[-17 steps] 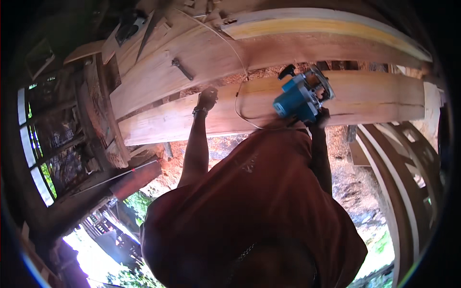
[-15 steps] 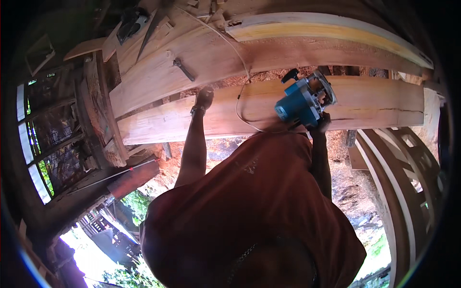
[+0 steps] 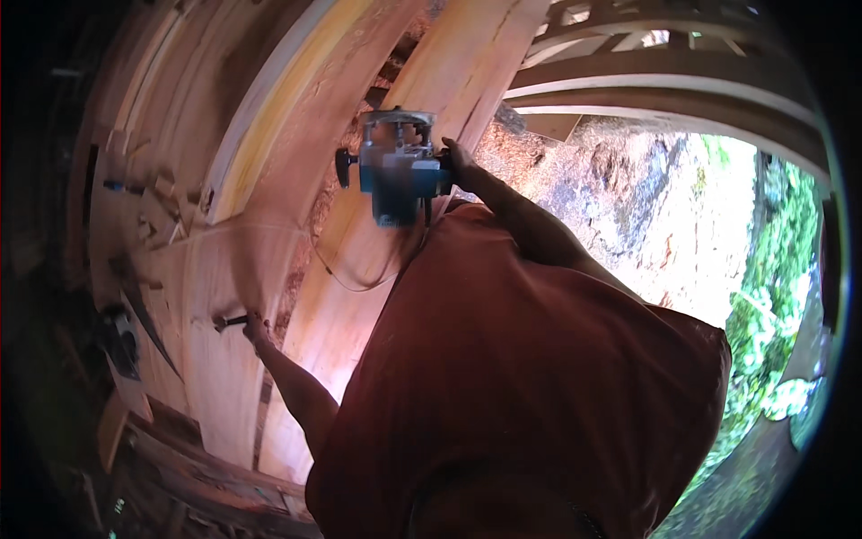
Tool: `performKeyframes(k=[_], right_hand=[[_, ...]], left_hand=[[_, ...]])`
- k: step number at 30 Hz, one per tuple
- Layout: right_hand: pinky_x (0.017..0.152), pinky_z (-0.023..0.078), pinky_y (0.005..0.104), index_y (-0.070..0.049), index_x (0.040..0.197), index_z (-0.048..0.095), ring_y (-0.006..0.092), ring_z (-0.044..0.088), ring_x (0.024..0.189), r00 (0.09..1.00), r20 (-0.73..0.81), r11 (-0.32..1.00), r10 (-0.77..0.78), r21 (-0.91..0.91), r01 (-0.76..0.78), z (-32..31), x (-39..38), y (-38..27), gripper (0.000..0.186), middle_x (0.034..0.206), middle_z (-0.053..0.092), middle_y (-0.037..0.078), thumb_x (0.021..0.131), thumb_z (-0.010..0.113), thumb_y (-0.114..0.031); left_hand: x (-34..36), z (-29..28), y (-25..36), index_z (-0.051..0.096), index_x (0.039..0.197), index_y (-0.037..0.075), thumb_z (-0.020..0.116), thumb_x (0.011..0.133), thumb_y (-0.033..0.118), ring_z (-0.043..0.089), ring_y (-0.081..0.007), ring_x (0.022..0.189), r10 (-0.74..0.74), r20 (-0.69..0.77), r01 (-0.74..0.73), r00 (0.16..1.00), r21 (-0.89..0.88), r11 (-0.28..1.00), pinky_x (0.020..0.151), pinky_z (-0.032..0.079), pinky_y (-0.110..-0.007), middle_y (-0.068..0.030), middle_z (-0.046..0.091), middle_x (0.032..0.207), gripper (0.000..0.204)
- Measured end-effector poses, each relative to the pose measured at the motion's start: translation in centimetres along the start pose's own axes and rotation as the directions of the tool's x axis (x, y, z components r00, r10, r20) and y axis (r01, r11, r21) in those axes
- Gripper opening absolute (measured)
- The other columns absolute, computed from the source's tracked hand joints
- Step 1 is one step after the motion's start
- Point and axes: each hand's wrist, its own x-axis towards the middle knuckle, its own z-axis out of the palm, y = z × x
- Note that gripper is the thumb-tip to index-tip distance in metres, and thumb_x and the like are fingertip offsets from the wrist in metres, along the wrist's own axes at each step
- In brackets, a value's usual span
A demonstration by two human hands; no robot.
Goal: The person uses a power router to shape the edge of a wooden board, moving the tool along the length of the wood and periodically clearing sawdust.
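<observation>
My right hand (image 3: 460, 165) grips a side knob of a blue plunge router (image 3: 395, 180). The router is tipped so that its metal base faces away from me, over a long pale board (image 3: 440, 67). Its other black knob sticks out on the left, free of any hand. On the left, my left hand (image 3: 257, 327) is closed on the handle end of a dark wrench (image 3: 232, 321). The wrench's head points left, over a wide plank (image 3: 224, 377). The router's thin cord (image 3: 346, 286) curves across the boards.
A long curved timber (image 3: 269, 108) lies on the far planks. At the left are a dark power tool (image 3: 118, 340), a handsaw-like blade (image 3: 148, 314) and small wood offcuts (image 3: 163, 211). Curved wooden frames (image 3: 664, 81) stand at the upper right, above ground covered in shavings (image 3: 530, 148).
The view has swung round to the right. My left hand has reached the wrench and closed on it. My right hand still holds the router, now turned with its base away from me.
</observation>
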Motion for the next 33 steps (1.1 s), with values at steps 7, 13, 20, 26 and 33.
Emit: performKeyframes(k=[7, 13, 20, 26, 33], right_hand=[[0.084, 0.055, 0.0485, -0.008, 0.11, 0.073, 0.0247, 0.069, 0.085, 0.956, -0.131, 0.96, -0.264, -0.13, 0.247, -1.8, -1.9, 2.3, 0.056, 0.097, 0.073, 0.009, 0.099, 0.054, -0.059], [0.083, 0.057, 0.0408, 0.001, 0.109, 0.074, 0.0295, 0.074, 0.094, 0.518, -0.612, 0.802, -0.597, -0.452, 0.391, -5.6, -0.4, 0.7, 0.044, 0.099, 0.075, 0.023, 0.095, 0.061, -0.038], [0.08, 0.058, 0.0444, -0.002, 0.102, 0.075, 0.0346, 0.074, 0.091, 0.704, -0.631, 0.938, -0.326, -0.12, 0.327, -6.5, 3.6, 0.5, 0.031, 0.094, 0.075, 0.022, 0.086, 0.071, -0.028], [0.081, 0.056, 0.0495, -0.002, 0.084, 0.076, 0.0404, 0.073, 0.084, 0.707, -0.615, 0.923, -0.35, -0.096, 0.374, -4.5, 4.0, 0.7, 0.023, 0.088, 0.074, 0.026, 0.084, 0.066, -0.023], [0.081, 0.057, 0.0484, -0.001, 0.085, 0.076, 0.0382, 0.073, 0.081, 0.698, -0.247, 0.693, -0.672, -0.542, 0.475, -11.3, 6.1, 2.2, 0.029, 0.089, 0.073, 0.026, 0.086, 0.06, -0.026]], left_hand=[[-10.5, 0.5, 0.1, 0.068, 0.114, 0.01, 0.066, 0.1, 0.03, 0.066, -0.0162, 0.087, 0.627, 0.468, 0.202, 0.623, -0.87, 0.449, 0.072, 0.058, -0.029, -0.0066, 0.07, 0.098, 0.025], [-22.8, 8.2, -3.2, 0.068, 0.111, 0.016, 0.069, 0.098, 0.031, 0.068, -0.0199, 0.097, 0.543, 0.516, 0.084, 0.662, -0.771, 0.631, 0.073, 0.053, -0.032, -0.001, 0.071, 0.105, 0.02], [-35.7, 9.9, 0.0, 0.068, 0.106, 0.014, 0.08, 0.089, 0.036, 0.066, -0.0181, 0.088, 0.526, 0.496, -0.067, 0.691, -0.68, 0.73, 0.07, 0.053, -0.032, 0.0016, 0.069, 0.101, 0.03], [-40.9, 6.4, 0.2, 0.068, 0.102, 0.013, 0.073, 0.093, 0.041, 0.064, -0.0153, 0.086, 0.494, 0.562, -0.101, 0.663, -0.587, 0.803, 0.067, 0.052, -0.03, 0.0007, 0.067, 0.095, 0.03], [-49.5, 11.8, -2.8, 0.064, 0.112, 0.012, 0.072, 0.096, 0.029, 0.064, -0.0196, 0.099, 0.39, 0.693, -0.116, 0.606, -0.409, 0.905, 0.076, 0.055, -0.034, 0.001, 0.069, 0.105, 0.025]])
